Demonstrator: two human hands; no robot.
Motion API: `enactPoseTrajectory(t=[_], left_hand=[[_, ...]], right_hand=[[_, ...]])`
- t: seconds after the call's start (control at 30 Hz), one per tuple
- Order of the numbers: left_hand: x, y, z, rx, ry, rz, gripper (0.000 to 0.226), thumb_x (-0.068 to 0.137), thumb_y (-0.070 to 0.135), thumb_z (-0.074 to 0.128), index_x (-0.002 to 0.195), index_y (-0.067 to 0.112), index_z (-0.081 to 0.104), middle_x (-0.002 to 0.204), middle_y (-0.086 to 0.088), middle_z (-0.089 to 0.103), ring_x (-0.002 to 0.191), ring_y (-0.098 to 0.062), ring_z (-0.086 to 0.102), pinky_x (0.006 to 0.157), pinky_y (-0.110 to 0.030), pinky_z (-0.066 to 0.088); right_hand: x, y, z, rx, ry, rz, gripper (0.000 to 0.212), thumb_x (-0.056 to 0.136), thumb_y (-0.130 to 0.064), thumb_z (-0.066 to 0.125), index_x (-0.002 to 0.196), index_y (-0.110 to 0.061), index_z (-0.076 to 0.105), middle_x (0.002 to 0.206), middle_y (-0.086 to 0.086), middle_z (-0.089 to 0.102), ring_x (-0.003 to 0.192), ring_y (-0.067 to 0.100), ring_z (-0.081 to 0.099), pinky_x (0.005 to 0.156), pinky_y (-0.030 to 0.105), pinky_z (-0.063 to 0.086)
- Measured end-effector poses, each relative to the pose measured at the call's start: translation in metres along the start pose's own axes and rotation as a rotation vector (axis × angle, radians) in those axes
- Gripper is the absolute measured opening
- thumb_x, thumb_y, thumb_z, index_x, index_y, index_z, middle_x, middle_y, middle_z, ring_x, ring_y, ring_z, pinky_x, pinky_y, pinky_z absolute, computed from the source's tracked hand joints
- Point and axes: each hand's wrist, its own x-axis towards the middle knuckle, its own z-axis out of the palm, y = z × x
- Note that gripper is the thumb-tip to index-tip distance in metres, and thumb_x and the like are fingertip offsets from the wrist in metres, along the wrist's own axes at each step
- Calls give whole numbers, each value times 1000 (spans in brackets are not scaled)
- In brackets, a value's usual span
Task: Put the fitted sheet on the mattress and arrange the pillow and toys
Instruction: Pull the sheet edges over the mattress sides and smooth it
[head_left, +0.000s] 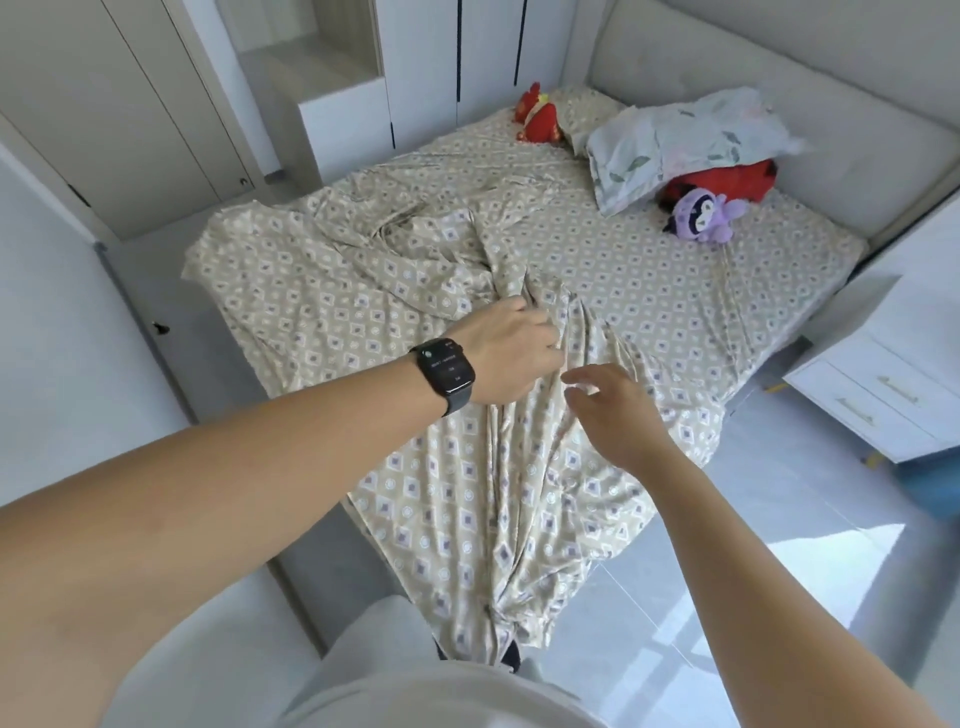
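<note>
The fitted sheet (395, 291) lies rumpled over the mattress, its near end bunched and hanging off the foot of the bed toward the floor, so the fitting step looks only partly done. The left hand (511, 356), with a watch (441, 371) on its wrist, grips a gathered ridge of fabric near the middle of the foot end. The right hand (610, 410) hovers just beside it, fingers loosely spread and holding nothing. At the head end sit the pillow (675, 148), a purple toy (701, 215) and red toys (537, 119). Next, the bunched cloth probably needs spreading and its corner pulling under the mattress, before pillow and toys are arranged.
</note>
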Motion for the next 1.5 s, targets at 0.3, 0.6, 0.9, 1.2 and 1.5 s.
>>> enactPoseTrajectory(t=[0.3,0.6,0.9,1.2,1.5], left_hand=[[-40,-72,117,-137,-327,-68,22,91,17,50,105,21,66,101,3,60,100,-19,52,77,-30,27],[-80,-213,195,-219,-445,4,20,87,9,48,86,21,64,93,3,61,87,-20,54,82,-37,46],[-77,-276,214,-314,-447,65,24,89,14,49,102,20,68,98,2,65,91,-24,60,80,-40,52],[-82,-304,249,-383,-465,80,31,96,21,44,118,23,66,117,3,64,108,-22,58,87,-38,48],[-75,-350,365,-587,-606,-150,26,96,24,41,108,28,63,113,7,62,101,-21,58,85,-39,49]], right_hand=[[60,-25,70,-50,-68,131,28,101,-30,53,126,-26,65,135,-6,51,94,13,65,79,25,44],[147,-101,156,-71,-135,355,29,101,-30,53,126,-25,66,138,2,55,116,23,59,96,33,46],[179,-133,168,-82,-41,446,29,101,-31,50,124,-28,67,135,1,57,113,21,60,94,36,49],[225,-108,211,62,-12,496,28,98,-23,51,119,-23,68,129,0,62,99,14,57,78,24,41],[355,-41,274,-21,-158,706,23,90,-14,48,99,-12,68,99,10,69,90,30,67,79,41,59]])
